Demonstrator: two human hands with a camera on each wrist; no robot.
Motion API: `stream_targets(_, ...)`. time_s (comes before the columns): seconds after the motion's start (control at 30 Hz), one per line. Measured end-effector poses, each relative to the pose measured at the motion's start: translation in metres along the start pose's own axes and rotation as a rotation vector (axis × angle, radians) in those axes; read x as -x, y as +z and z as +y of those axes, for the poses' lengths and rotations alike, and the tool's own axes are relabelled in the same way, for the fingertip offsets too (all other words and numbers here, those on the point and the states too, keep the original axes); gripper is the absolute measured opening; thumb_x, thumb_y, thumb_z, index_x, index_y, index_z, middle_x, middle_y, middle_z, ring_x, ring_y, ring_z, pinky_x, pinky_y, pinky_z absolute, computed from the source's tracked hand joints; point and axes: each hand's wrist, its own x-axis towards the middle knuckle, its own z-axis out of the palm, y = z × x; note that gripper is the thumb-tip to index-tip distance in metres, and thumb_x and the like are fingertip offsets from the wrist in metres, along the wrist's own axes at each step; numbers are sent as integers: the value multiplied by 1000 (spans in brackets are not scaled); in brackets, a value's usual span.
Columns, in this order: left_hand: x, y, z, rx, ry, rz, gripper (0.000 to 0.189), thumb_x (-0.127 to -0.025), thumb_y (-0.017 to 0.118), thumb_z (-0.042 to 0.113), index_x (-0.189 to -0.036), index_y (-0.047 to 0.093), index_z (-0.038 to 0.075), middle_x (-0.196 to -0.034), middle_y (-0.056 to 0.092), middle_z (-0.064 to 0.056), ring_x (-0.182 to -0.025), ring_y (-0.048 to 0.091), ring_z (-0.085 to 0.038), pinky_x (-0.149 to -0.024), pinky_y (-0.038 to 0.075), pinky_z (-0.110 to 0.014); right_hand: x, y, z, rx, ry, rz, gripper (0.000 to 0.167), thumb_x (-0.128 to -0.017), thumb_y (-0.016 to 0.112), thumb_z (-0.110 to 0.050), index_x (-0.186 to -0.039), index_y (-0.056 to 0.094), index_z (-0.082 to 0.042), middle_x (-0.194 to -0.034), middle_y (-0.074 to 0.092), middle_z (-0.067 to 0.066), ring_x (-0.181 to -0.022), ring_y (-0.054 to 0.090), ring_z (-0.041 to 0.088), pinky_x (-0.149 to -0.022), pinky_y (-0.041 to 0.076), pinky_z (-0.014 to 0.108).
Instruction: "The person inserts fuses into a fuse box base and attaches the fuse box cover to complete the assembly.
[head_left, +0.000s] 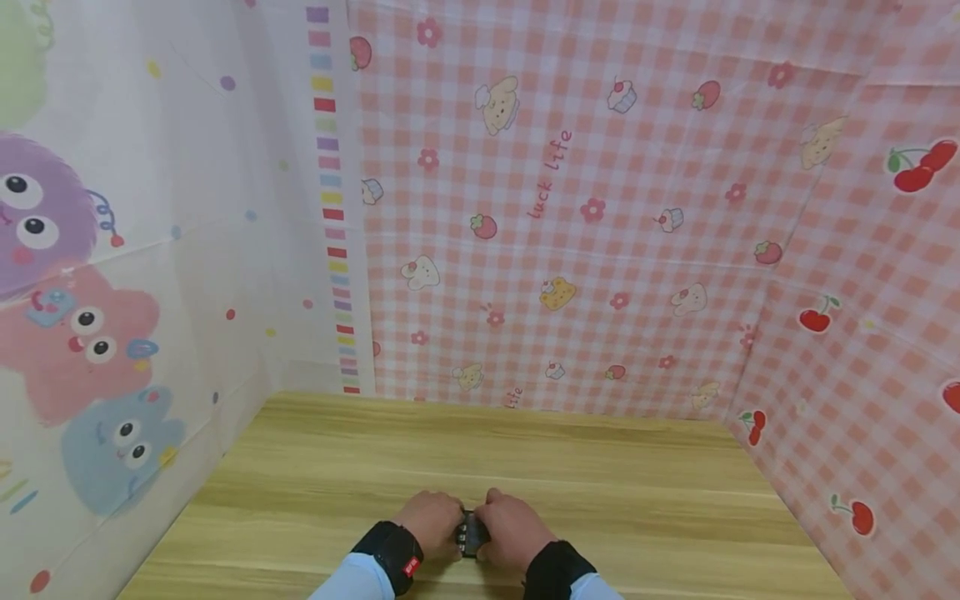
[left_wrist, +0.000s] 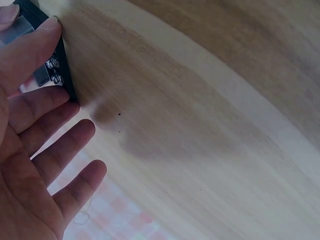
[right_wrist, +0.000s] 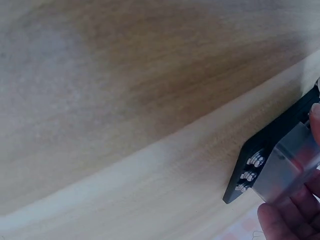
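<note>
Low in the head view, both hands meet at a small black terminal block (head_left: 471, 535) just over the wooden table. Its black base (right_wrist: 275, 130) carries a row of metal screws (right_wrist: 248, 176) along one end in the right wrist view, with a clear plastic cover (right_wrist: 285, 165) beside them. My left hand (head_left: 431, 521) pinches the block's edge between thumb and forefinger, its outer fingers spread loose in the left wrist view. From the other side, my right hand (head_left: 513, 529) grips the block, fingertips at the clear cover. Part of the block is hidden behind the fingers.
Wood-grain tabletop (head_left: 480, 450) spreads around the hands. A pink checked cloth (head_left: 562, 250) hangs behind it and along the right side, while a white cloth with cartoon figures (head_left: 217, 275) hangs at the left. Black bands (head_left: 392, 554) circle both wrists over light blue sleeves.
</note>
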Motion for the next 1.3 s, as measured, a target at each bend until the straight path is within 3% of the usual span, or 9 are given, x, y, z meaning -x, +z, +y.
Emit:
stream_targets(0.3, 0, -7, 1, 15, -6, -16, 28, -67, 90, 32, -80, 72, 14, -76, 62, 8, -67, 55, -9, -65, 46, -32, 1, -4, 0, -28, 7, 6, 35, -71, 89, -19, -101, 74, -10, -83, 49, -6, -69, 47, 7, -67, 42, 23)
stream_targets(0.63, -1, -2, 0, 16, -6, -10, 29, -67, 91, 32, -80, 72, 14, -74, 62, 8, -66, 55, -8, -64, 46, -31, 2, -1, 2, -49, 17, -22, 38, -74, 87, -20, -107, 73, -10, -86, 51, -5, -72, 47, 6, -70, 43, 24)
stream_targets(0.9, -2, 2, -1, 23, 2, 0, 28, -66, 91, 32, -77, 71, 15, -71, 60, 9, -64, 52, -7, -63, 45, -31, 4, 1, 3, -16, -11, -2, 39, -73, 88, -21, -107, 73, -10, -86, 51, -5, -72, 48, 6, -70, 44, 23)
stream_targets(1.17, -4, 1, -1, 55, -30, -18, 26, -67, 90, 28, -78, 70, 14, -68, 58, 9, -62, 49, -7, -64, 45, -32, 1, 2, 6, -48, 11, -29, 34, -74, 86, -19, -104, 72, -11, -86, 51, -5, -71, 48, 5, -70, 44, 23)
stream_targets(1.3, -5, 6, -3, 55, -13, -8, 25, -67, 89, 26, -76, 70, 15, -67, 56, 10, -60, 48, -7, -61, 45, -31, 1, 4, 7, -60, 6, -34, 34, -74, 85, -18, -104, 71, -10, -87, 51, -5, -72, 48, 5, -70, 45, 23)
